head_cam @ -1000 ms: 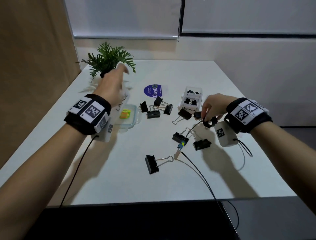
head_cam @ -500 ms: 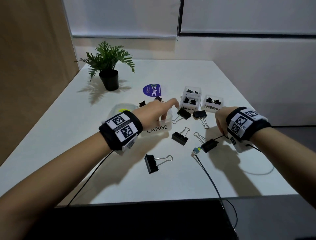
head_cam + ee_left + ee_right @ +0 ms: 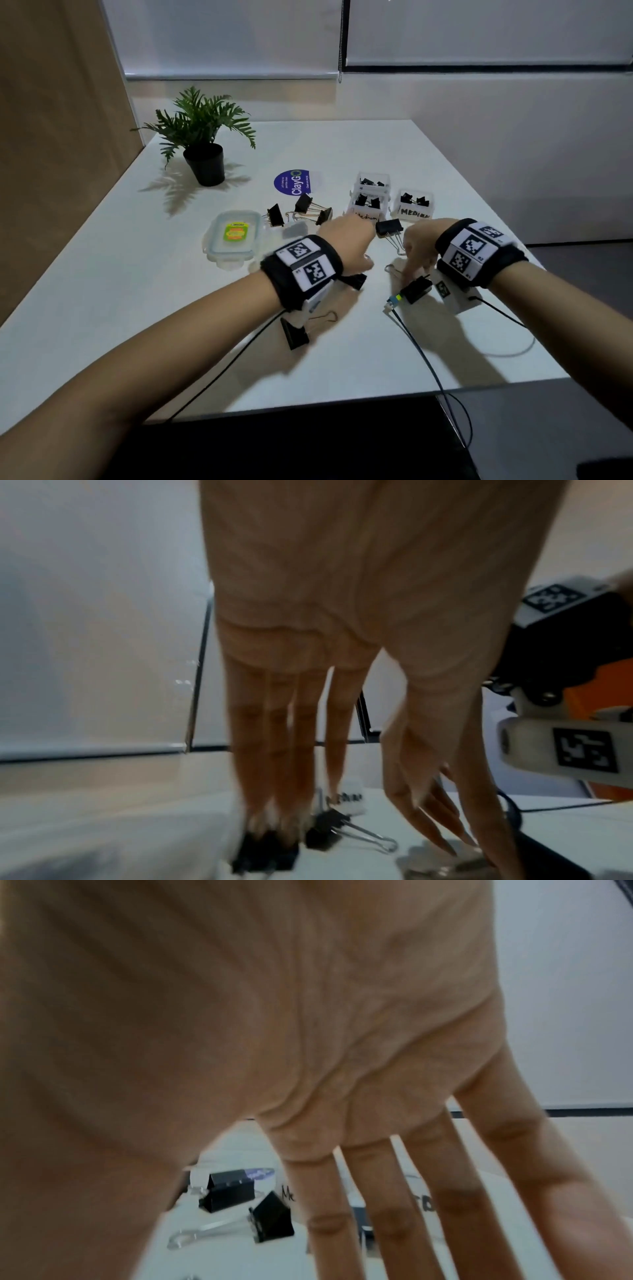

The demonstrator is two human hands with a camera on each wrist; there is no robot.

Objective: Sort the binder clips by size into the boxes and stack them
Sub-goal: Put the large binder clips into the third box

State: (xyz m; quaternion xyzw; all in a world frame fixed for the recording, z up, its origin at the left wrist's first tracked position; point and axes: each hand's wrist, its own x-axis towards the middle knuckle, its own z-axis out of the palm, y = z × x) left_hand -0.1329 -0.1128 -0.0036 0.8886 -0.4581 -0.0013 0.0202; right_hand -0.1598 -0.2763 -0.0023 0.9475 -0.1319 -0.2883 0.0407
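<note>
Several black binder clips lie loose on the white table [image 3: 137, 291]. Three small clear boxes hold clips: one labelled Medium [image 3: 368, 210], one labelled MEDIUM [image 3: 414, 207], and one behind them [image 3: 373, 181]. My left hand [image 3: 356, 236] reaches to the Medium box with straight fingers [image 3: 270, 791]. Its fingertips touch a black clip [image 3: 263, 853]. Another clip [image 3: 388, 228] lies just right of it. My right hand [image 3: 412, 253] hovers with spread, straight fingers [image 3: 394, 1218] pointing down over a clip [image 3: 416, 291]. It holds nothing. A further clip [image 3: 352, 281] lies under my left wrist.
A clear lid with a green label [image 3: 233, 236] lies at the left, with a blurred clear box [image 3: 294, 231] beside it. Three clips [image 3: 303, 204] sit behind that box and another [image 3: 294, 334] lies near the front. A potted plant [image 3: 205, 150] and a blue sticker [image 3: 293, 181] are at the back. A cable [image 3: 428, 359] crosses the front right.
My left hand carried the LARGE box in from the far left, let go of it and moved right to the Medium box. My right hand shifted left over the nearby clip.
</note>
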